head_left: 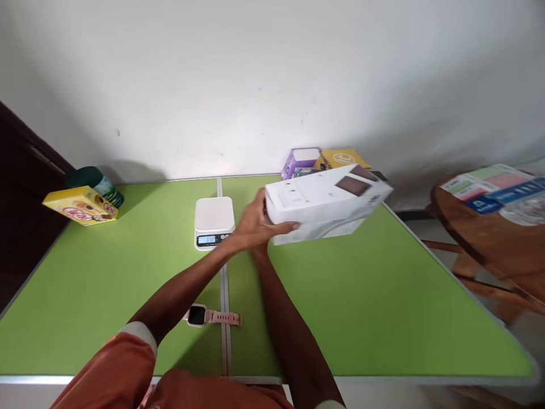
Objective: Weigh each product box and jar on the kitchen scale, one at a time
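Observation:
A long white box [323,199], printed with dark brown squares on one end, is held tilted above the table. My left hand [251,227] is closed on the box's left end, one finger laid along its near side. Close behind and below it, my right hand [261,247] grips the same end; its fingers are mostly hidden. Just left of my hands stands a white digital kitchen scale [214,215] with a lit display and a bare platform. A smartwatch with a pink strap [213,316] lies nearer to me, partly covered by my left forearm.
On the green table [395,312], a yellow box [80,205] leans by a dark green tub [111,190] at the left. Against the wall are a purple box [301,156] and a yellow-orange carton [343,157]. A round wooden table [481,238] bearing colourful packets [502,190] stands to the right.

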A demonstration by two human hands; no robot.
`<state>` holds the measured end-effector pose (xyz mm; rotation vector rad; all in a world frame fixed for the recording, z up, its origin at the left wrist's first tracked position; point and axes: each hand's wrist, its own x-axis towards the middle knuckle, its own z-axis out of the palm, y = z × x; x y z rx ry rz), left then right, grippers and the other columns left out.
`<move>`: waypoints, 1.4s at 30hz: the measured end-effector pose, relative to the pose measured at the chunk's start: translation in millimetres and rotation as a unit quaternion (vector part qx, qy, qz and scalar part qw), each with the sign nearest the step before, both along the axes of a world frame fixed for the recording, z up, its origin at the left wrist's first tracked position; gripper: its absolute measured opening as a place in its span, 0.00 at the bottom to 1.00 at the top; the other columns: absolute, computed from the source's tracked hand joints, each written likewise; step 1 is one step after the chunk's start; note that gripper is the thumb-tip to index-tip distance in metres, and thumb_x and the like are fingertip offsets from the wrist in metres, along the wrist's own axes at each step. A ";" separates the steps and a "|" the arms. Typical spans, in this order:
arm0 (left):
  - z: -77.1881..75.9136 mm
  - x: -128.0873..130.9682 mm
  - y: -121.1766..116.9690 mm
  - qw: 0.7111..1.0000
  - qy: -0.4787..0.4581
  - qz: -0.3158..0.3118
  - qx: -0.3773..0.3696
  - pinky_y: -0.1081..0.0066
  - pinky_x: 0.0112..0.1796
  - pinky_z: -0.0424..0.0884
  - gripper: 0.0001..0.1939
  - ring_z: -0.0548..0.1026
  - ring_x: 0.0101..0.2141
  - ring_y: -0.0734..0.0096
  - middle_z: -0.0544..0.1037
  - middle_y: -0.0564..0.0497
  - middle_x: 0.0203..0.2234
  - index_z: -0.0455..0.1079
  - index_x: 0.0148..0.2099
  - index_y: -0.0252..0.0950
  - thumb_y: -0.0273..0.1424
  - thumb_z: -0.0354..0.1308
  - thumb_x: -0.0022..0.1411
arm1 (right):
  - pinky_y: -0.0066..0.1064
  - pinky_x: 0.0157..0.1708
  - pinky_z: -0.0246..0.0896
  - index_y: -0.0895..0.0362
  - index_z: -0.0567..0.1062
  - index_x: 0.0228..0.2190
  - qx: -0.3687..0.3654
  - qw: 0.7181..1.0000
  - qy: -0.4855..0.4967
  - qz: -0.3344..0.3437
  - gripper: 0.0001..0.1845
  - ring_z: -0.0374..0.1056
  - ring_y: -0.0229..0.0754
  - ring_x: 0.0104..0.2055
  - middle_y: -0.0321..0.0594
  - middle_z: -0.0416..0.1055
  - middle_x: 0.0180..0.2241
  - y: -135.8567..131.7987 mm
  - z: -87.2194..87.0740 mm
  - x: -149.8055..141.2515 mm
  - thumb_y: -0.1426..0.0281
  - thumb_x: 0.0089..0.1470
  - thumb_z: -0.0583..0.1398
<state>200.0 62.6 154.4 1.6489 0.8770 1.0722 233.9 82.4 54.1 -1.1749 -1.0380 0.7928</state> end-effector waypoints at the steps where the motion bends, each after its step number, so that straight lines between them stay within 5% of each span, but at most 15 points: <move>1: 6.5 -26.2 -0.5 1.000 -0.005 0.012 0.007 0.46 0.59 0.79 0.46 0.76 0.64 0.43 0.77 0.36 0.64 0.64 0.67 0.40 0.48 0.81 0.53 | 0.51 0.56 0.78 0.56 0.75 0.61 0.005 1.000 0.002 0.002 0.24 0.76 0.51 0.57 0.48 0.75 0.61 -0.9 3.4 -4.9 0.59 0.70 0.67; 6: 4.3 -143.0 8.6 0.993 -0.007 0.117 0.015 0.49 0.58 0.80 0.47 0.77 0.62 0.44 0.78 0.38 0.63 0.64 0.65 0.38 0.47 0.82 0.51 | 0.40 0.47 0.77 0.55 0.80 0.55 0.024 1.000 0.005 -0.013 0.28 0.78 0.48 0.51 0.44 0.81 0.49 -2.9 8.9 -0.6 0.48 0.73 0.54; 11: -22.7 -195.9 19.4 0.990 0.001 0.141 -0.014 0.46 0.60 0.78 0.48 0.78 0.62 0.42 0.78 0.36 0.62 0.64 0.64 0.38 0.47 0.83 0.49 | 0.40 0.44 0.74 0.57 0.82 0.51 0.049 0.997 -0.009 -0.058 0.36 0.78 0.50 0.50 0.49 0.82 0.47 -0.8 12.6 27.9 0.42 0.70 0.50; 16: -25.7 -202.1 26.8 0.994 0.018 0.108 -0.008 0.43 0.60 0.78 0.43 0.78 0.61 0.41 0.79 0.36 0.60 0.66 0.61 0.37 0.47 0.82 0.51 | 0.47 0.54 0.73 0.54 0.83 0.53 0.078 0.991 -0.107 -0.002 0.35 0.77 0.54 0.56 0.51 0.83 0.53 -4.1 12.9 20.4 0.42 0.72 0.50; 22: -30.9 -204.8 34.0 0.997 -0.009 0.083 -0.001 0.42 0.63 0.76 0.44 0.76 0.64 0.40 0.78 0.36 0.62 0.66 0.64 0.37 0.46 0.81 0.52 | 0.48 0.52 0.76 0.56 0.81 0.55 0.085 0.987 -0.132 -0.014 0.33 0.77 0.56 0.56 0.55 0.81 0.56 -4.4 -3.6 11.5 0.43 0.71 0.54; 30: -70.2 -200.8 24.9 0.987 -0.004 0.161 0.014 0.35 0.66 0.71 0.54 0.71 0.69 0.36 0.73 0.32 0.69 0.60 0.74 0.38 0.50 0.79 0.54 | 0.47 0.47 0.79 0.57 0.82 0.52 0.123 0.976 -0.177 -0.033 0.29 0.80 0.54 0.50 0.56 0.83 0.52 -5.6 -20.4 7.7 0.47 0.71 0.56; 36: -92.9 -195.4 18.6 0.974 -0.008 0.221 0.043 0.38 0.64 0.74 0.50 0.72 0.69 0.38 0.76 0.35 0.67 0.63 0.74 0.40 0.54 0.76 0.58 | 0.49 0.49 0.79 0.57 0.82 0.54 0.150 0.966 -0.205 -0.056 0.27 0.79 0.55 0.52 0.56 0.82 0.51 -6.9 -31.6 4.2 0.50 0.72 0.55; 42: -99.4 -193.8 13.6 0.971 -0.019 0.235 0.036 0.42 0.66 0.73 0.44 0.76 0.66 0.42 0.79 0.37 0.64 0.68 0.70 0.39 0.55 0.73 0.60 | 0.52 0.52 0.78 0.56 0.82 0.53 0.166 0.959 -0.216 -0.075 0.27 0.78 0.56 0.52 0.55 0.82 0.49 -6.3 -36.4 3.4 0.51 0.73 0.54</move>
